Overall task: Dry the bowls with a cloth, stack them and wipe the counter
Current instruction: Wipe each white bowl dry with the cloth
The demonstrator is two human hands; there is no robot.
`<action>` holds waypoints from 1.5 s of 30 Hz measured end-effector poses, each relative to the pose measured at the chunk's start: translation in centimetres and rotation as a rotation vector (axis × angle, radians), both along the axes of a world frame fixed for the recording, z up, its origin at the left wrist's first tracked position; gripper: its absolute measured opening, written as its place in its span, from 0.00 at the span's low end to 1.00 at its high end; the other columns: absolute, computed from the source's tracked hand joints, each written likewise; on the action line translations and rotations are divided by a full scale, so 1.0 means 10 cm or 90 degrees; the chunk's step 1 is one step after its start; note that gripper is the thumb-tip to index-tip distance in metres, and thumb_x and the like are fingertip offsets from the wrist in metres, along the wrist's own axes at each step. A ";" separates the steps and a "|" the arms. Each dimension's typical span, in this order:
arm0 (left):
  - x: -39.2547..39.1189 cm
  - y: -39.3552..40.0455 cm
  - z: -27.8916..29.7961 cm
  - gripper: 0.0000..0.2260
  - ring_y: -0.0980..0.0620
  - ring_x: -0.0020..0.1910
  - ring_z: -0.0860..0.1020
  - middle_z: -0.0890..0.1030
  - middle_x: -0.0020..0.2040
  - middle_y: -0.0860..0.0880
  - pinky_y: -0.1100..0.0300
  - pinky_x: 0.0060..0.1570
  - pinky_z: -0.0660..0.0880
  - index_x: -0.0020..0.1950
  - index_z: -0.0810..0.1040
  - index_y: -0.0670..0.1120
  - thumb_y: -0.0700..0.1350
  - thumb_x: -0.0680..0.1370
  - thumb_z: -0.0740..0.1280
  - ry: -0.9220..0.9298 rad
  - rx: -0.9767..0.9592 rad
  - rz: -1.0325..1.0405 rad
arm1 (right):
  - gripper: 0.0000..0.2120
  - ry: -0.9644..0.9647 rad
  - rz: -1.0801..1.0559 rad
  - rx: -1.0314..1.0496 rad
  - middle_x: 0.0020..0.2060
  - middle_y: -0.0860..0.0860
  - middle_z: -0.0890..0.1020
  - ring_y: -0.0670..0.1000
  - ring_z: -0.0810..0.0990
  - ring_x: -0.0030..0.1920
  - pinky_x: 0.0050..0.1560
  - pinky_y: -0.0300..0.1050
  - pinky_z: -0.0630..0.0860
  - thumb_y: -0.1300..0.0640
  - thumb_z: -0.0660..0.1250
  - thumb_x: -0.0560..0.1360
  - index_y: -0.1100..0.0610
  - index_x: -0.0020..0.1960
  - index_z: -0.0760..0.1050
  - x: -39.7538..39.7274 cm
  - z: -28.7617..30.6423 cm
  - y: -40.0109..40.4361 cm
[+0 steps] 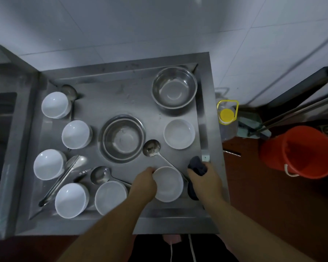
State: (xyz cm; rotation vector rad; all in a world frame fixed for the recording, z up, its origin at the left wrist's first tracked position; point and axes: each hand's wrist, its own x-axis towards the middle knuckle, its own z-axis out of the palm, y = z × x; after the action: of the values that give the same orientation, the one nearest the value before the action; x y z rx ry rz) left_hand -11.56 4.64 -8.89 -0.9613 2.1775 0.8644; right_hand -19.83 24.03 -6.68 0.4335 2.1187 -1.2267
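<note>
My left hand [143, 183] grips the left rim of a white bowl [169, 184] near the front right of the steel counter [121, 99]. My right hand [204, 178] is closed on a dark cloth [197, 166], right beside that bowl. Several other white bowls stand around: one at the right [179, 133], one beside my left hand [110, 197], and more along the left side [54, 104] [76, 134] [48, 164] [71, 199]. Two steel bowls sit in the middle [123, 138] and at the back right [174, 88].
A ladle [151, 148] lies by the held bowl, its handle passing behind it. Another ladle [100, 174] and tongs [62, 178] lie at the front left. A sink [0, 148] is at the left. On the floor at the right stand an orange bucket [301, 152] and a yellow-capped bottle [226, 115].
</note>
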 end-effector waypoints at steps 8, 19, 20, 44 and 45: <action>0.10 -0.07 0.38 0.12 0.39 0.50 0.85 0.86 0.51 0.40 0.46 0.52 0.84 0.57 0.84 0.39 0.45 0.81 0.66 0.017 0.088 0.146 | 0.05 0.049 -0.001 -0.113 0.45 0.47 0.84 0.49 0.83 0.46 0.49 0.56 0.81 0.44 0.72 0.78 0.41 0.50 0.77 0.14 0.41 -0.05; 0.16 -0.65 1.59 0.14 0.39 0.55 0.86 0.86 0.55 0.37 0.49 0.51 0.86 0.62 0.81 0.39 0.40 0.77 0.68 0.306 0.441 0.502 | 0.18 0.363 0.228 -0.183 0.53 0.34 0.80 0.36 0.78 0.55 0.52 0.29 0.74 0.39 0.67 0.72 0.37 0.61 0.74 0.10 1.54 -0.94; 0.18 -0.72 1.71 0.13 0.40 0.54 0.87 0.87 0.54 0.37 0.50 0.50 0.85 0.60 0.83 0.38 0.39 0.77 0.68 0.328 0.477 0.499 | 0.21 0.405 0.261 -0.163 0.53 0.33 0.80 0.33 0.78 0.56 0.52 0.26 0.72 0.38 0.67 0.72 0.40 0.64 0.75 0.13 1.64 -1.04; 1.11 -1.99 2.66 0.38 0.40 0.76 0.74 0.76 0.76 0.38 0.46 0.74 0.73 0.80 0.69 0.45 0.67 0.77 0.63 0.477 0.842 0.283 | 0.20 0.557 0.385 -0.184 0.66 0.37 0.79 0.38 0.76 0.67 0.68 0.33 0.69 0.45 0.58 0.81 0.38 0.73 0.70 1.36 2.68 -2.36; 1.12 -1.97 2.67 0.38 0.40 0.75 0.75 0.76 0.75 0.38 0.46 0.73 0.74 0.80 0.70 0.44 0.67 0.77 0.63 0.483 0.845 0.289 | 0.20 0.557 0.399 -0.163 0.66 0.40 0.80 0.40 0.77 0.67 0.69 0.37 0.71 0.47 0.57 0.82 0.41 0.73 0.72 1.34 2.71 -2.36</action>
State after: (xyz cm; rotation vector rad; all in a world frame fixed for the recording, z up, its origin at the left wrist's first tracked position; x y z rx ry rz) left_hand -0.37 -15.10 17.81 -0.3904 1.2180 2.6944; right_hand -6.46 0.43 20.42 -0.9845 2.4051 -1.3866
